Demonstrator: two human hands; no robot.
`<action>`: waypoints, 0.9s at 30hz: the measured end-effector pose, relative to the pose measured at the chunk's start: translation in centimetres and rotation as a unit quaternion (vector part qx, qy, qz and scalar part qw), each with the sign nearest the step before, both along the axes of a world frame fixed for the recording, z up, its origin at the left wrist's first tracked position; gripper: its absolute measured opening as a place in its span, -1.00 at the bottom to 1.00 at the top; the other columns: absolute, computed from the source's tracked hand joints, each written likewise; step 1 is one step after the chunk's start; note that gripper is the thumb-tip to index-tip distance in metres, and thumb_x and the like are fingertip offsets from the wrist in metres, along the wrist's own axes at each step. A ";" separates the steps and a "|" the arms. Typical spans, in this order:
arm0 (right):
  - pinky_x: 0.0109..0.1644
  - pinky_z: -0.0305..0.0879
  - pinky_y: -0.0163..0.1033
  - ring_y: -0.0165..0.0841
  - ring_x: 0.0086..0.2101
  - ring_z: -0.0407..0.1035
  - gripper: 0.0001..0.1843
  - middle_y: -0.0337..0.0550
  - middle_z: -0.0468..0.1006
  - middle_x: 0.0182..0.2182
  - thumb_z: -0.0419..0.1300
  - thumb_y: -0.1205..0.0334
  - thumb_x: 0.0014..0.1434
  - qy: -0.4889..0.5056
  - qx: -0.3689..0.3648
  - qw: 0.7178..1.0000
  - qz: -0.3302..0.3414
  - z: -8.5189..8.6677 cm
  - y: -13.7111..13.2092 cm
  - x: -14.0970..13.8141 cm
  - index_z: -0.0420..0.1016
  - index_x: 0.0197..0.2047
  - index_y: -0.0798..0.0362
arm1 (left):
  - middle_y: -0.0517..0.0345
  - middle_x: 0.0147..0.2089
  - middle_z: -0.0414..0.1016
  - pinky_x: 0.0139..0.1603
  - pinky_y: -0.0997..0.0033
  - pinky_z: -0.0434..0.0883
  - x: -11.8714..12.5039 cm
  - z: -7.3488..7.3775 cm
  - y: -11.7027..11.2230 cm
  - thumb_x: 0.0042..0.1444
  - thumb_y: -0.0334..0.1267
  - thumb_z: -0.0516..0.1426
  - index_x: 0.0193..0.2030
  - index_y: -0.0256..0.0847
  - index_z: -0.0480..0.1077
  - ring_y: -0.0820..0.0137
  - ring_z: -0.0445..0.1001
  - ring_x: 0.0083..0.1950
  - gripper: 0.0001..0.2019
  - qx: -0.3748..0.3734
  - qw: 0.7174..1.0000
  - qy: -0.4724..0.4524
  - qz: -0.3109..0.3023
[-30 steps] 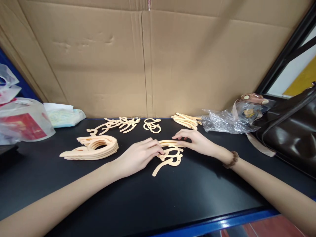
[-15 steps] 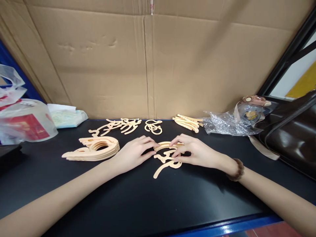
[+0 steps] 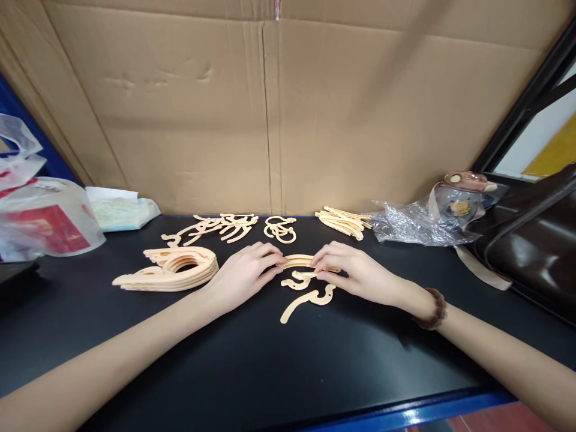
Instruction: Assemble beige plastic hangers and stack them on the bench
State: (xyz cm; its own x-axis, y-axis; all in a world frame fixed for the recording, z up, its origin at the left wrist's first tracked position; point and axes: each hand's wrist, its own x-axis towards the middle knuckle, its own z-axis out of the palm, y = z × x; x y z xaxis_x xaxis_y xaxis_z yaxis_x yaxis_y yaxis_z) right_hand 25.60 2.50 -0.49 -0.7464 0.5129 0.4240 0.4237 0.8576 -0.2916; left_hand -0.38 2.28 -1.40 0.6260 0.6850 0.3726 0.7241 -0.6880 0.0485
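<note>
Well to the left of the left fingers, at the black tabletop's (image 3: 288, 372) edge, stood a translucent plastic bag (image 3: 92, 219) with a red printed panel, its lettering too blurred to read, and a pale soft-packed packet (image 3: 123, 213). Just beside the left hand (image 3: 246, 273) lay a stack of cream plastic hanger frames (image 3: 150, 279); beyond it were loose hooked hanger arms (image 3: 238, 227). The left thumb and index finger were nearly together, pinching the left end of a curved cream strip (image 3: 297, 261). Beyond the strip lay tangled cream hooks (image 3: 287, 231). Nearer than the strip, between the hands, were a small hooked piece (image 3: 292, 284), reaching up to the right thumb, and a longer hooked arm (image 3: 294, 307). The right hand (image 3: 357, 273) had thumb and index slightly parted around the strip's right part. Past the right fingers lay straight cream strips (image 3: 344, 223), crinkled clear wrapping (image 3: 400, 225), a brown-lidded bottle (image 3: 465, 198) with a yellowish cartoon sticker, its details too small to tell, and, farthest right, a dark glossy bag (image 3: 531, 234).
</note>
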 end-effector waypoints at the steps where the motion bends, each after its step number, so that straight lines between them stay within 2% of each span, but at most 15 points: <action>1: -0.07 0.31 -0.18 -0.31 -0.17 0.35 -0.79 -0.12 0.50 -0.18 0.03 0.16 0.34 0.009 0.005 1.000 -0.010 0.0 0.0 0.0 0.46 -0.15 0.01 | 0.12 -0.03 0.46 -0.06 0.33 0.38 0.0 0.0 0.0 0.33 -0.16 -0.09 -0.03 -0.11 0.42 0.34 0.41 -0.05 -0.70 0.004 1.000 0.000 0.000; 4: -0.09 0.30 -0.20 -0.32 -0.20 0.35 -0.75 -0.10 0.47 -0.21 -0.04 0.17 0.37 0.046 0.035 0.997 -0.056 0.1 0.1 -0.1 0.43 -0.19 0.03 | 0.11 -0.02 0.44 -0.02 0.30 0.38 0.1 0.0 -0.1 0.31 -0.17 -0.06 -0.05 -0.12 0.41 0.32 0.40 -0.03 -0.74 -0.002 1.000 -0.010 0.002; 8: -0.21 0.28 -0.27 -0.36 -0.32 0.36 -0.74 -0.15 0.48 -0.32 -0.04 0.16 0.38 0.085 0.053 0.989 -0.108 0.0 -0.1 0.0 0.44 -0.21 0.03 | 0.11 0.02 0.42 0.07 0.26 0.34 0.5 0.5 -0.9 0.32 -0.13 -0.06 0.03 -0.12 0.33 0.31 0.38 0.03 -0.73 -0.032 0.997 -0.067 0.002; 11: -0.25 0.27 -0.29 -0.38 -0.38 0.39 -0.73 -0.22 0.51 -0.41 -0.06 0.15 0.38 0.090 0.019 0.990 -0.110 -0.1 -0.4 -0.1 0.43 -0.16 0.00 | 0.09 0.05 0.42 0.09 0.26 0.33 1.1 1.0 -1.9 0.32 -0.08 -0.08 0.11 -0.13 0.26 0.31 0.38 0.06 -0.68 -0.054 0.991 -0.120 0.000; 13: -0.21 0.30 -0.29 -0.37 -0.35 0.43 -0.73 -0.22 0.54 -0.37 -0.06 0.13 0.38 0.099 -0.023 0.990 -0.098 0.0 -0.8 -0.3 0.43 -0.13 -0.01 | 0.09 0.03 0.44 0.07 0.27 0.33 1.5 1.2 -2.4 0.32 -0.08 -0.06 0.12 -0.13 0.25 0.31 0.39 0.03 -0.67 -0.048 0.990 -0.132 -0.010; 16: -0.13 0.35 -0.27 -0.32 -0.21 0.45 -0.74 -0.18 0.56 -0.20 -0.02 0.10 0.35 0.147 -0.091 0.981 -0.087 0.2 -1.0 -0.5 0.45 -0.11 -0.01 | 0.14 -0.07 0.47 0.00 0.28 0.32 1.8 1.1 -2.5 0.33 -0.16 -0.06 0.01 -0.15 0.32 0.33 0.39 -0.05 -0.75 -0.005 0.995 -0.099 -0.021; 18: -0.10 0.37 -0.25 -0.31 -0.18 0.44 -0.76 -0.16 0.55 -0.18 0.02 0.08 0.33 0.200 -0.130 0.967 -0.090 0.2 -0.8 -0.6 0.44 -0.11 0.00 | 0.13 -0.11 0.47 -0.03 0.26 0.31 1.7 0.8 -2.1 0.33 -0.21 -0.06 -0.07 -0.17 0.37 0.32 0.37 -0.08 -0.78 0.026 0.998 -0.059 -0.008; 23: -0.30 0.41 -0.26 -0.40 -0.38 0.42 -0.77 -0.10 0.52 -0.23 0.13 0.11 0.22 0.332 -0.195 0.919 -0.080 -0.4 0.8 -0.1 0.32 -0.11 0.05 | 0.11 -0.08 0.44 -0.06 0.23 0.31 0.8 0.1 -0.7 0.27 -0.20 0.03 -0.14 -0.16 0.44 0.27 0.33 -0.06 -0.81 0.043 0.999 0.010 0.025; 27: -0.36 0.37 -0.26 -0.41 -0.43 0.38 -0.64 -0.14 0.52 -0.29 0.14 0.15 0.21 0.354 -0.213 0.906 -0.092 -1.0 1.8 0.2 0.21 0.05 0.03 | 0.12 -0.08 0.45 -0.06 0.26 0.31 0.6 0.0 -0.3 0.28 -0.24 0.01 -0.14 -0.19 0.43 0.29 0.33 -0.06 -0.81 0.040 0.999 0.012 0.030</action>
